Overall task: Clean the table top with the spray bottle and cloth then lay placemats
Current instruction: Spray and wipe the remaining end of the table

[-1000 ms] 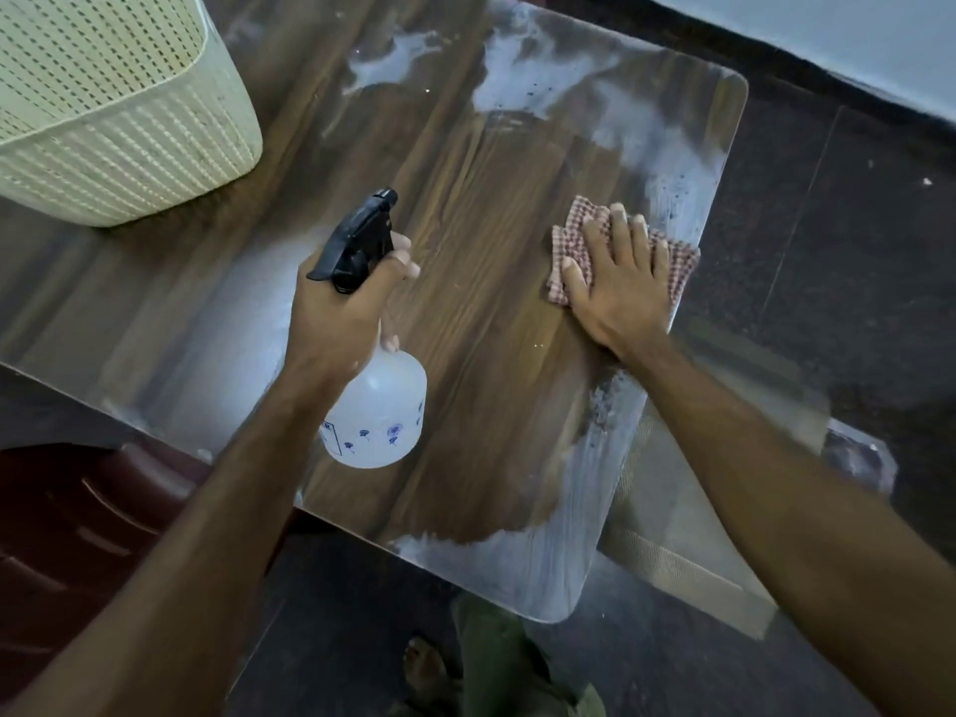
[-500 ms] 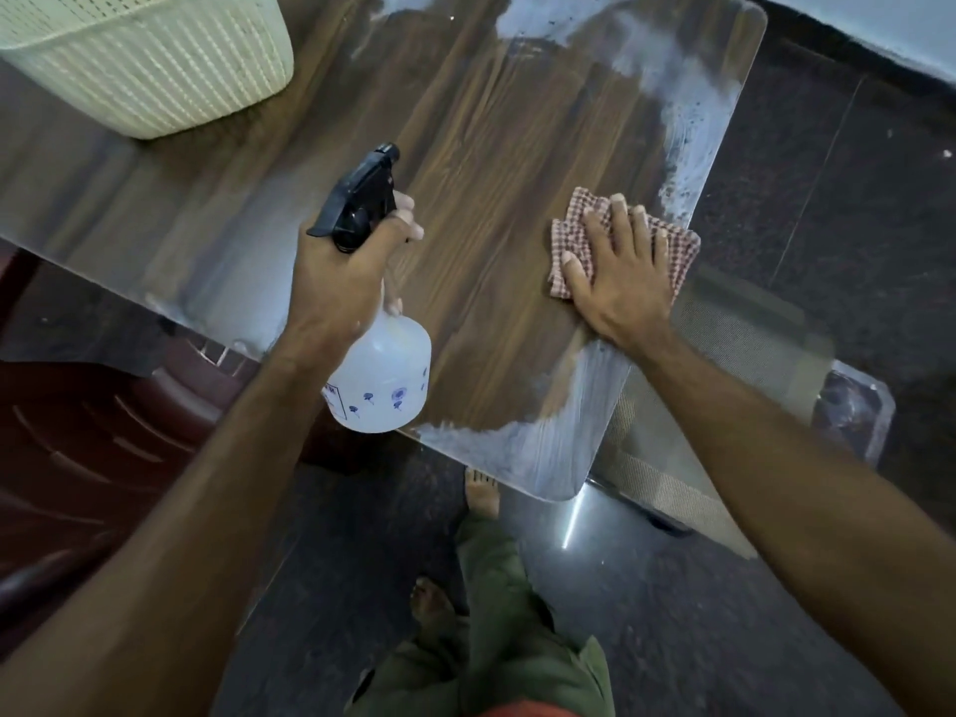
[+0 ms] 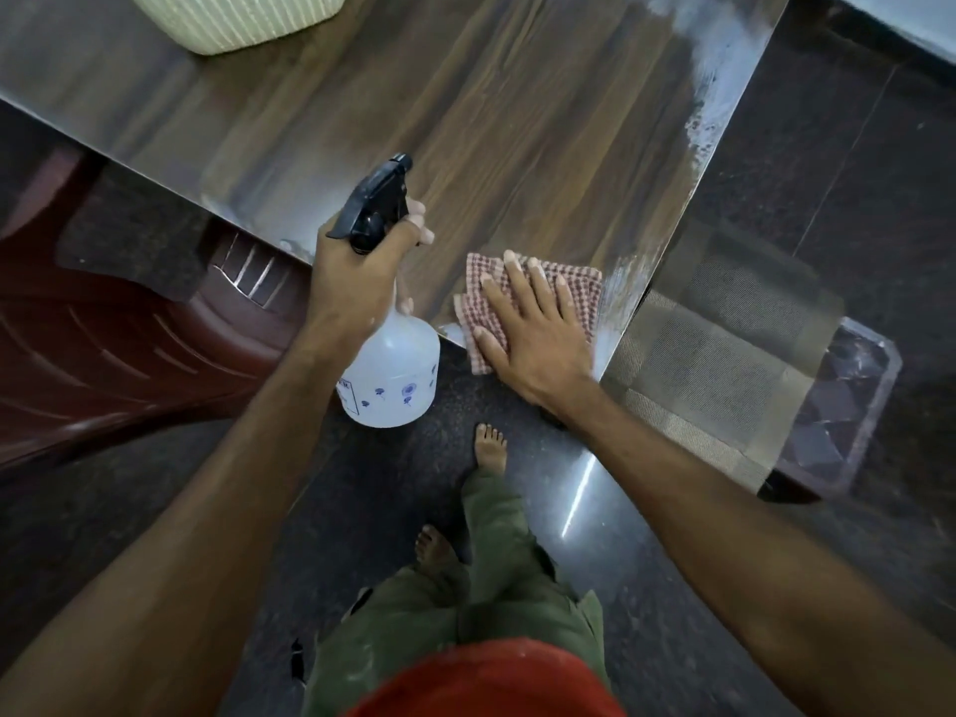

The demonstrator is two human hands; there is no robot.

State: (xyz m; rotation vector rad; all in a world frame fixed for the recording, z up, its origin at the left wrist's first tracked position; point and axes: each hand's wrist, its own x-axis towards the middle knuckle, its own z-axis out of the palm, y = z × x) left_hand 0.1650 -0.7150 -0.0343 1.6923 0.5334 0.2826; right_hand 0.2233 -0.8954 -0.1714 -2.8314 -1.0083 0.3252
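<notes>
- Head view, centre of the frame: the left hand (image 3: 362,282) is gripping the neck of the spray bottle (image 3: 390,375), fingers curled round below the black trigger head (image 3: 375,201), which is pointing toward the upper right.
- The bottle's pale translucent body, printed with small blue flowers, is hanging below the hand, past the table's near edge and over the dark floor (image 3: 155,509).
- Just right of it, the right hand (image 3: 533,328) is lying flat with fingers straight and spread, pressing the red-and-white checked cloth (image 3: 579,292) onto the near corner of the table top (image 3: 517,121); part of the cloth is reaching over the edge.
- The wood-grain table top is filling the upper half of the frame, with whitish smears showing along its right edge and by the cloth.
- A cream woven basket (image 3: 238,18) is sitting on the table at the upper left.
- Woven placemats (image 3: 724,354) are lying at the right of the frame, lower than the table corner, beside a clear tray (image 3: 848,406).
- A dark red chair (image 3: 103,344) is standing at the left.
</notes>
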